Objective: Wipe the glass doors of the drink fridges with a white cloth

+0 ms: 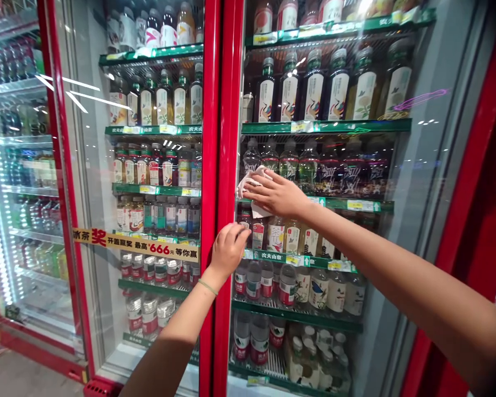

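Note:
My right hand (276,193) lies with fingers stretched over a crumpled white cloth (254,179), pressing it to the glass of the right cooler door (421,182). One end of the cloth hangs below the palm. Lower and to the left, my left hand (228,251) has bent fingers hooked over the red door frame (229,138); its thumb is hidden. A thin green band (208,286) circles the left wrist. Behind the glass near both hands stand rows of bottled drinks (292,240).
The left cooler door (86,182) carries a yellow promotional strip (136,245) across its glass. Bottles fill several shelves with green edges (326,127) and price tags. Another lit cooler (28,187) stands at the far left. Grey floor (28,369) shows at the lower left.

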### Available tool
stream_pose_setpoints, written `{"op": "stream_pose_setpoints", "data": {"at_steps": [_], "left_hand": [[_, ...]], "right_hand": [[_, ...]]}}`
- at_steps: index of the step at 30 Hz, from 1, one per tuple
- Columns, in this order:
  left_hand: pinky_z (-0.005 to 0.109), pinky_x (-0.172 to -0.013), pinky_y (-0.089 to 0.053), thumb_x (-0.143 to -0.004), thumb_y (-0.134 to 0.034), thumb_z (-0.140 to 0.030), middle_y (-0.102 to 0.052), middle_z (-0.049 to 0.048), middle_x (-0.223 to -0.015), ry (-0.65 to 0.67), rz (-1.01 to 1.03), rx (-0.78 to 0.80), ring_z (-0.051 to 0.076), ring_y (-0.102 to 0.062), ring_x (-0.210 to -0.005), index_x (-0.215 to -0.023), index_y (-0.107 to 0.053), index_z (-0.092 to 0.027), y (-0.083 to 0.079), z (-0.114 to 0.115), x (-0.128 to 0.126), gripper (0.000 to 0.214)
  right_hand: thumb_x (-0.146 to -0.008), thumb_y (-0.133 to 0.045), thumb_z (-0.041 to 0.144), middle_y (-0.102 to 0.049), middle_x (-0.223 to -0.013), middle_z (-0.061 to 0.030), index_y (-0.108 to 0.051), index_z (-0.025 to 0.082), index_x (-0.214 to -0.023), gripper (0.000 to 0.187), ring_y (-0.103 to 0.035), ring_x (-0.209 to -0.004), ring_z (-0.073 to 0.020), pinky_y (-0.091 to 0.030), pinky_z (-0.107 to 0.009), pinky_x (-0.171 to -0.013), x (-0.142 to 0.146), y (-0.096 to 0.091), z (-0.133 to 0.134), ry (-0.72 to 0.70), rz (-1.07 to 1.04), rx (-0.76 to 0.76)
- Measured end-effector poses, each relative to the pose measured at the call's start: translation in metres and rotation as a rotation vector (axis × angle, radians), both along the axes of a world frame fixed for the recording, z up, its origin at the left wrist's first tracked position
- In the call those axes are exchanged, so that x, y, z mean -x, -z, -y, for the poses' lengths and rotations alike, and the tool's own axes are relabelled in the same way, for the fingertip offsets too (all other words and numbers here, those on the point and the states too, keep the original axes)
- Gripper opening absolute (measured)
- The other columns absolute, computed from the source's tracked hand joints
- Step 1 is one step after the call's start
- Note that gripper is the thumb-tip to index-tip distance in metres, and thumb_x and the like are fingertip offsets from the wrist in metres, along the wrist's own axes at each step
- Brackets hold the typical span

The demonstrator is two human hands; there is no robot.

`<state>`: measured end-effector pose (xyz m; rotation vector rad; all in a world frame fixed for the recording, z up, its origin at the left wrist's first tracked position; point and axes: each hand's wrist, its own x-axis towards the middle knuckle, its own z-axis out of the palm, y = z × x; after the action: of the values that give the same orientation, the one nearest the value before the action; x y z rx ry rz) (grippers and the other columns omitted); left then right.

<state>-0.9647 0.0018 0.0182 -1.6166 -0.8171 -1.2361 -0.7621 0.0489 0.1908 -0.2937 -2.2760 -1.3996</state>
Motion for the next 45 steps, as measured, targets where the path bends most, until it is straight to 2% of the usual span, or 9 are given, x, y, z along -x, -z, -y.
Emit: {"op": "stream_pose_setpoints", "data": {"at_steps": [4,9,13,25,28,32,35,39,45], "left_hand": [[0.043,-0.110,-0.051,-0.095,-0.053,-0.012,-0.067,0.0096,-0.117,0.041,0.094,-0.022,0.024,-0.059,-0.123,-0.119,-0.071,-0.026,-0.011,0.001,0.010,0.033],[0.042,-0.107,-0.051,-0.098,-0.046,-0.011,-0.065,0.0122,-0.118,0.111,0.231,-0.041,0.022,-0.061,-0.119,-0.123,-0.068,-0.021,-0.023,0.008,0.013,0.035],[0.042,-0.108,-0.050,-0.101,-0.041,-0.015,-0.063,0.0142,-0.123,0.096,0.291,0.046,0.022,-0.061,-0.120,-0.134,-0.063,-0.019,-0.023,0.012,0.018,0.040],[0.048,-0.114,-0.047,-0.100,-0.036,-0.014,-0.060,0.0185,-0.135,0.037,0.237,0.142,0.027,-0.053,-0.131,-0.150,-0.050,-0.016,-0.026,0.016,0.016,0.052],[0.048,-0.113,-0.047,-0.100,-0.035,-0.013,-0.060,0.0193,-0.135,0.019,0.228,0.139,0.028,-0.053,-0.129,-0.149,-0.051,-0.015,-0.027,0.017,0.016,0.051],[0.051,-0.112,-0.047,-0.099,-0.036,-0.012,-0.059,0.0200,-0.134,-0.006,0.208,0.136,0.029,-0.053,-0.129,-0.152,-0.048,-0.016,-0.027,0.017,0.016,0.054],[0.053,-0.112,-0.047,-0.098,-0.038,-0.013,-0.058,0.0213,-0.131,-0.035,0.217,0.117,0.030,-0.054,-0.128,-0.152,-0.046,-0.015,-0.027,0.017,0.012,0.055],[0.057,-0.113,-0.045,-0.097,-0.043,-0.015,-0.053,0.0241,-0.136,-0.098,0.235,0.111,0.034,-0.049,-0.133,-0.153,-0.044,-0.011,-0.031,0.020,-0.002,0.056],[0.056,-0.120,-0.038,-0.099,-0.042,-0.016,-0.044,0.0227,-0.149,-0.025,0.105,0.165,0.034,-0.037,-0.146,-0.157,-0.036,-0.014,-0.042,0.017,-0.029,0.058]], "right_hand": [[-0.104,-0.044,0.036,-0.042,-0.163,-0.0018,-0.036,0.029,-0.159,0.055,-0.030,-0.155,-0.0294,-0.021,-0.061,-0.128,0.008,0.027,0.002,0.022,-0.230,-0.015],[-0.103,-0.047,0.037,-0.043,-0.162,0.0003,-0.034,0.030,-0.160,0.059,-0.033,-0.154,-0.0263,-0.024,-0.056,-0.129,0.009,0.051,0.005,-0.034,-0.054,0.044],[-0.102,-0.049,0.033,-0.036,-0.165,-0.0042,-0.030,0.026,-0.162,0.063,-0.025,-0.156,-0.0311,-0.019,-0.063,-0.129,0.011,0.066,0.006,0.027,-0.329,0.068],[-0.102,-0.048,0.033,-0.043,-0.161,-0.0045,-0.037,0.026,-0.159,0.059,-0.037,-0.152,-0.0297,-0.029,-0.059,-0.127,0.007,0.125,0.013,0.026,-0.200,0.095],[-0.102,-0.049,0.033,-0.043,-0.161,-0.0017,-0.033,0.030,-0.160,0.061,-0.039,-0.151,-0.0273,-0.032,-0.057,-0.126,-0.009,0.116,0.013,-0.016,-0.061,0.082],[-0.103,-0.047,0.032,-0.038,-0.164,-0.0039,-0.028,0.028,-0.162,0.062,-0.029,-0.155,-0.0299,-0.027,-0.061,-0.126,-0.023,0.092,0.014,0.058,-0.313,0.038],[-0.103,-0.047,0.034,-0.041,-0.163,-0.0053,-0.030,0.026,-0.162,0.062,-0.031,-0.154,-0.0305,-0.027,-0.061,-0.126,-0.027,0.096,0.013,0.074,-0.372,0.016],[-0.103,-0.047,0.037,-0.039,-0.164,-0.0029,-0.030,0.026,-0.161,0.062,-0.031,-0.154,-0.0268,-0.027,-0.055,-0.128,-0.041,0.104,0.008,0.003,-0.114,0.015],[-0.104,-0.046,0.033,-0.031,-0.167,-0.0026,-0.018,0.026,-0.165,0.068,-0.023,-0.157,-0.0295,-0.018,-0.059,-0.130,-0.069,0.092,0.009,0.081,-0.350,0.060]]}}
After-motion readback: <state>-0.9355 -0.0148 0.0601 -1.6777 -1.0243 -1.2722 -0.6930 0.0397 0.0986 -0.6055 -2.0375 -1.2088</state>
